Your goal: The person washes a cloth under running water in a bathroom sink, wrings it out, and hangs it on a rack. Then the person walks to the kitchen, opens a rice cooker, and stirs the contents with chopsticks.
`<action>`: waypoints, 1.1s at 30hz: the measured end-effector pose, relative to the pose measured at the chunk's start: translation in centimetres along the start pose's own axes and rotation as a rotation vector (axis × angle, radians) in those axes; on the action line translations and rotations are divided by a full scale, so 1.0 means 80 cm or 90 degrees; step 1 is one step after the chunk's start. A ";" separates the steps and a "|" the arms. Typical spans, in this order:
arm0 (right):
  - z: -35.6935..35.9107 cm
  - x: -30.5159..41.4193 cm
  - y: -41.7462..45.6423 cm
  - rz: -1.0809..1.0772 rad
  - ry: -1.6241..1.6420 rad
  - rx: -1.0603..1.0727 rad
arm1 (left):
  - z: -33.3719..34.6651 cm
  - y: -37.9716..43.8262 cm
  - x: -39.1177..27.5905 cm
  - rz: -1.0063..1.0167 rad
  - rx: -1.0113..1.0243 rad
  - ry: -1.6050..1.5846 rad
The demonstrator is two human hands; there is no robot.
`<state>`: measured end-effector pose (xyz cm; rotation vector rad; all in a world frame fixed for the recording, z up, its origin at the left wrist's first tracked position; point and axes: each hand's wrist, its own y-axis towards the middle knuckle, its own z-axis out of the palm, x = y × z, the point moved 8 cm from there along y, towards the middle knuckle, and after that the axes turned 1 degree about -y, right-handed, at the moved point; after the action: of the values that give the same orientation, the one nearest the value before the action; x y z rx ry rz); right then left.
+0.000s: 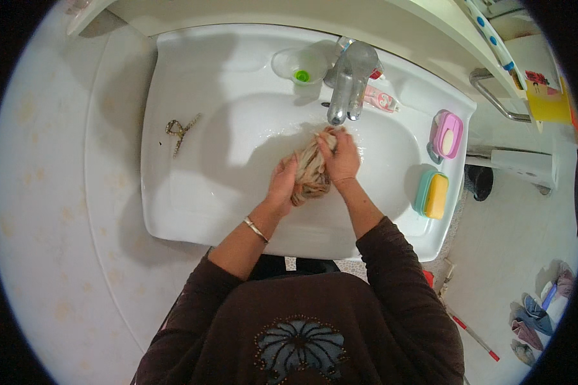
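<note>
A bunched wet-looking cloth (310, 175), beige with brown and orange tones, is gripped between my two hands over the basin of a white ceramic washbasin (183, 211). My left hand (283, 180), with a silver-coloured bangle on its wrist, holds the cloth's lower left side. Around its upper right part my right hand (342, 155) is closed, just below the spout of a chrome faucet (349, 86). Drops of water dot the basin near the hands. Whether water is running cannot be told.
Behind the basin stand a clear plastic cup (301, 65) and a pink-and-white tube (380, 98). Along the right rim sit a pink soap dish (449, 134) and a teal dish holding a yellow soap bar (436, 196). A beaded hair claw (179, 132) lies at left. A cabinet edge (269, 21) overhangs the back.
</note>
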<state>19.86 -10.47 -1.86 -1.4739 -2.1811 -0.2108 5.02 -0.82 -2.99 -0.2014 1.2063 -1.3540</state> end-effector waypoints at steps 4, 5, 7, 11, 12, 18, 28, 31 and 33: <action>0.023 -0.070 -0.020 0.097 -0.002 -0.138 | -0.045 0.008 -0.008 -0.011 -0.060 0.057; 0.041 -0.084 -0.028 0.127 0.046 -0.158 | -0.055 0.012 -0.007 -0.006 -0.070 0.080; 0.096 -0.044 -0.042 0.061 0.118 0.012 | -0.067 0.028 0.017 -0.051 -0.056 0.060; 0.083 0.082 -0.091 0.263 0.710 0.398 | -0.065 0.050 -0.002 -0.052 0.059 -0.074; 0.071 0.105 -0.101 0.245 0.731 0.409 | -0.055 0.046 -0.015 -0.026 0.116 -0.132; 0.059 0.065 -0.062 0.153 0.219 0.343 | -0.025 -0.009 -0.037 -0.026 -0.062 -0.040; -0.075 0.020 -0.093 0.063 0.627 0.141 | 0.001 -0.078 -0.126 0.418 -0.044 0.558; -0.141 0.058 -0.100 -0.006 0.649 0.090 | 0.037 -0.118 -0.161 0.382 0.032 0.367; -0.176 0.072 -0.099 -0.061 0.619 0.081 | 0.052 -0.140 -0.174 0.383 0.080 0.285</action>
<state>15.45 -14.40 14.26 -0.8925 -1.4230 -0.6505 4.40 5.04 14.41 0.5448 1.3930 -0.9528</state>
